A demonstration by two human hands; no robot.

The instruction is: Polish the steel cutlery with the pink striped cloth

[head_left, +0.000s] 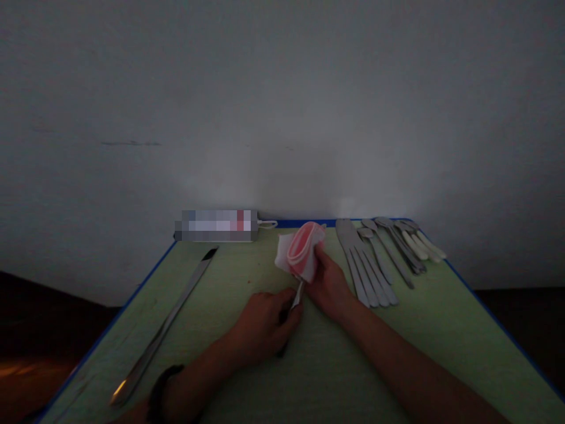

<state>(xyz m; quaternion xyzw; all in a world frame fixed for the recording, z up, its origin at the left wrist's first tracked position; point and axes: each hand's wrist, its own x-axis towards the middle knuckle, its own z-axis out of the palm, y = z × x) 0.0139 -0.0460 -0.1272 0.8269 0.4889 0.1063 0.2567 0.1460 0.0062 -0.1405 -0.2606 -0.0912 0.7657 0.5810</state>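
Note:
My left hand [267, 321] is closed around the lower part of a piece of metal cutlery [299, 294], low over the middle of the table. The upper part of the cutlery is hidden by a folded pink and white cloth [304, 250], so its kind does not show. My right hand [329, 282] is closed on the cloth, which wraps around the cutlery. On the left, a single table knife [165, 327] lies slantwise, its handle toward me.
Several table knives [368, 271] lie side by side at the right. Beyond them are several spoons [388, 253] and white-handled cutlery [417, 244]. A blurred-out white box [216, 227] with a cord stands at the back left. The blue-edged table [344, 377] meets a grey wall [282, 106].

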